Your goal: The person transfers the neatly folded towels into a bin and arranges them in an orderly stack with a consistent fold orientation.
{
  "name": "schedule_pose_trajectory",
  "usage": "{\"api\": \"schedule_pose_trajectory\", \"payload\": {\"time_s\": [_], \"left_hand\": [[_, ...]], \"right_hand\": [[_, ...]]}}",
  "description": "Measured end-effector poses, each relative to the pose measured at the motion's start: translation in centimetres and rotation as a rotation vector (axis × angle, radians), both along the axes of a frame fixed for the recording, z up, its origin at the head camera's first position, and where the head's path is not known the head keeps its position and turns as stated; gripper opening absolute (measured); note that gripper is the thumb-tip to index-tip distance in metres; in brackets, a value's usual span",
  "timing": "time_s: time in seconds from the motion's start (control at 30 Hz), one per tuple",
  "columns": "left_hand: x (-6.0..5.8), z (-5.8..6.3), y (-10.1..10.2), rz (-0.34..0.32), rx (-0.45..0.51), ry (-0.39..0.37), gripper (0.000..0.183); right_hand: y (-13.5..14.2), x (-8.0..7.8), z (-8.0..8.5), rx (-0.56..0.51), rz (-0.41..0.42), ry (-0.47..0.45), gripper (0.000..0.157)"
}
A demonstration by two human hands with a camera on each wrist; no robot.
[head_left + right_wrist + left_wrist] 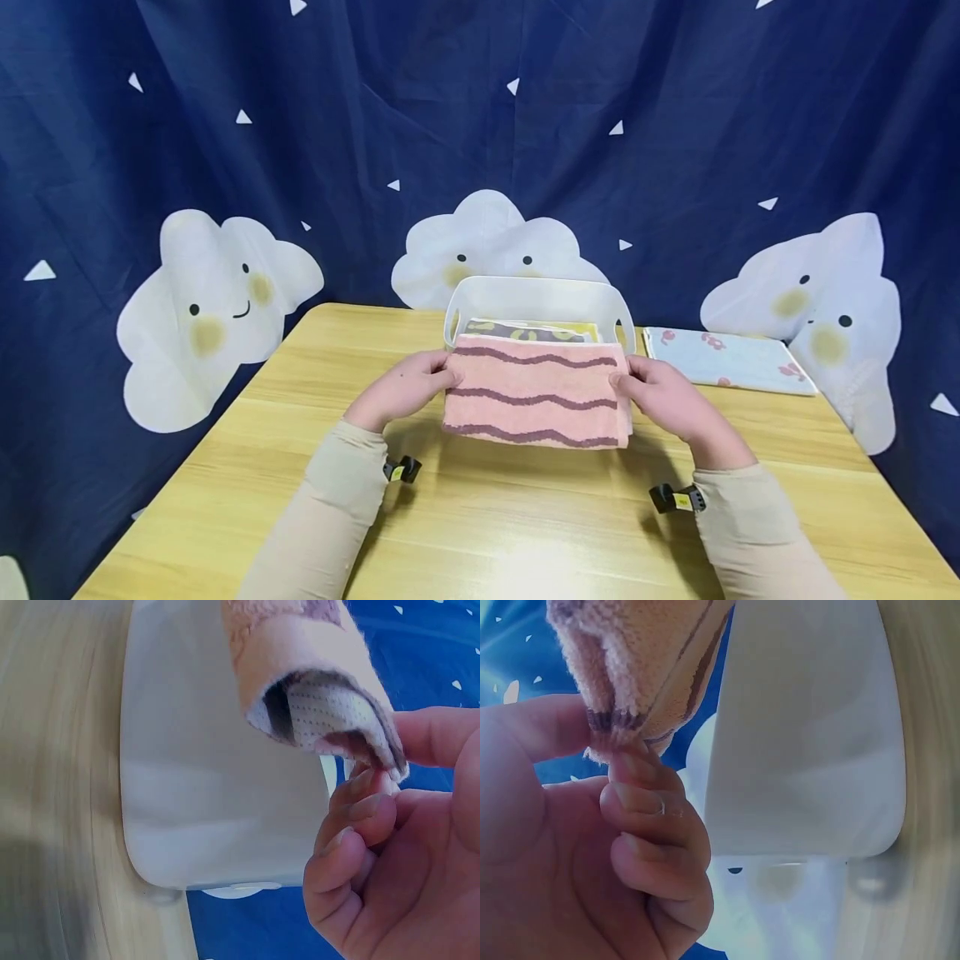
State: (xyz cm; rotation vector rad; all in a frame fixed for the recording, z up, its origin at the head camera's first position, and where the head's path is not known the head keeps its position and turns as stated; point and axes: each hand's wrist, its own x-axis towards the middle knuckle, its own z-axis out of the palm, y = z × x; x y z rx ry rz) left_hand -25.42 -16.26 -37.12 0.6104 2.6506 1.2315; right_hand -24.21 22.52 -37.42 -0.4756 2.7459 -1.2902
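Observation:
A folded pink towel (536, 392) with wavy purple stripes hangs between both hands in front of a white bin. My left hand (405, 387) pinches its left edge between thumb and fingers. On the opposite edge, my right hand (667, 400) pinches the towel the same way. In the right wrist view the towel's folded layers (330, 712) curl open at the end, showing a pale dotted inside. The white bin (540, 292) stands behind the towel, its lower front hidden in the head view. Inside it sits a dark grey and yellow patterned cloth (525, 332).
A folded light blue cloth (723, 360) with pink figures lies on the wooden table (465, 517) to the right of the bin. Behind the table hangs a dark blue curtain (450, 100) printed with clouds and small white triangles.

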Motion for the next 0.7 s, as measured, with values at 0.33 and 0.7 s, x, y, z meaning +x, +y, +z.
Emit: {"api": "schedule_pose_trajectory", "payload": {"time_s": [0.33,0.7], "left_hand": [[-3.1,1.6,0.4,0.042,-0.057,0.023,0.021],[-7.6,3.1,1.3,0.098,-0.086,0.004,0.032]], "right_hand": [[-0.1,-2.1,2.5,0.080,-0.032,0.066,0.034],[-0.4,-6.4,5.0,0.134,-0.071,-0.009,0.039]]}}
